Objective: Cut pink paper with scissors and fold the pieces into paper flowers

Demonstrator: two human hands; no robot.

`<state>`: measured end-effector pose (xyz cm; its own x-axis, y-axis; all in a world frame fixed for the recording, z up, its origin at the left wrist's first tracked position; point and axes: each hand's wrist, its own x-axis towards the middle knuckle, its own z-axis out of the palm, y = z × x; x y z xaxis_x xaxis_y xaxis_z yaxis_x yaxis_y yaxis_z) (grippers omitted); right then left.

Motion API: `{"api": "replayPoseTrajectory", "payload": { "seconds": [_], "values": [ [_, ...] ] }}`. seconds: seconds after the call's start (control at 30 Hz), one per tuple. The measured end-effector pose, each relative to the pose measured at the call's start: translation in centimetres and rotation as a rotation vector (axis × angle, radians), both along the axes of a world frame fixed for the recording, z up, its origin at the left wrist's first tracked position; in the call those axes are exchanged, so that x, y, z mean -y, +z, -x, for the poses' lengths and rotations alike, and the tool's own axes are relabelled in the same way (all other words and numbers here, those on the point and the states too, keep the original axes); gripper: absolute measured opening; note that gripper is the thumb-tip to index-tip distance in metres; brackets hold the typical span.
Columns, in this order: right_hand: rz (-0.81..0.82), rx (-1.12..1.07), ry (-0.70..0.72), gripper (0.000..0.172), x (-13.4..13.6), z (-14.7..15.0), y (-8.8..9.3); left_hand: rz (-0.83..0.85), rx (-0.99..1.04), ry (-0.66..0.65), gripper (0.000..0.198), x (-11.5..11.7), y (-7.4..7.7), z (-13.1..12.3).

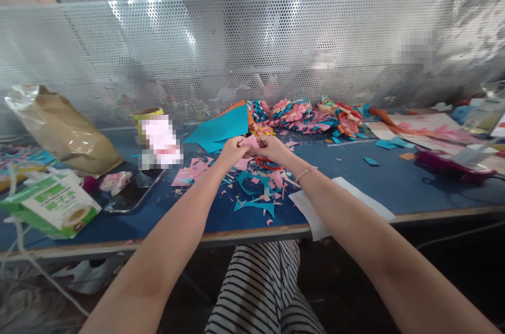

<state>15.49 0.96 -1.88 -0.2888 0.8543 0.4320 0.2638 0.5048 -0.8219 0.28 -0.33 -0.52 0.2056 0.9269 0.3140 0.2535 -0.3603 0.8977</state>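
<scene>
Both hands meet over the middle of the blue table (335, 165), pinching a small piece of pink paper (249, 142) between them. My left hand (235, 149) grips its left side, and my right hand (271, 145) closes on its right side. Under and around the hands lie pink scraps (193, 170) and curved turquoise offcuts (254, 209). Something with red handles (269, 164), partly hidden, rests just below my right hand. Behind the hands are turquoise sheets (221, 126) and a heap of folded paper pieces in several colours (295, 113).
A paper bag (67, 129), a green and white carton (55, 205), a phone (132, 194) and a roll of yellow tape (142, 119) stand or lie at the left. White paper (355, 194) crosses the front edge. A purple tool (450, 165) lies right; a perforated metal screen (252, 50) rises behind.
</scene>
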Motion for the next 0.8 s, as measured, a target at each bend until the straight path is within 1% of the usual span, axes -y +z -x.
{"api": "replayPoseTrajectory", "payload": {
  "seconds": [0.07,0.23,0.43,0.63,0.8],
  "values": [
    [0.018,-0.001,0.009,0.024,-0.15,-0.01,-0.15,0.025,0.004,-0.011,0.009,-0.13,0.03,0.10],
    [0.066,-0.028,-0.001,0.014,-0.53,-0.08,-0.49,0.020,-0.011,-0.012,0.023,-0.25,0.12,0.09],
    [0.072,-0.069,-0.007,0.008,-0.85,-0.08,-0.55,0.028,-0.004,-0.016,0.029,0.04,0.18,-0.04],
    [0.147,-0.064,-0.018,0.012,-0.79,-0.01,-0.36,-0.027,-0.047,0.009,0.031,-0.03,0.17,0.07],
    [0.195,-0.065,-0.028,0.014,-0.38,0.16,-0.03,-0.075,-0.068,0.015,0.027,0.13,0.32,0.08]
  ]
}}
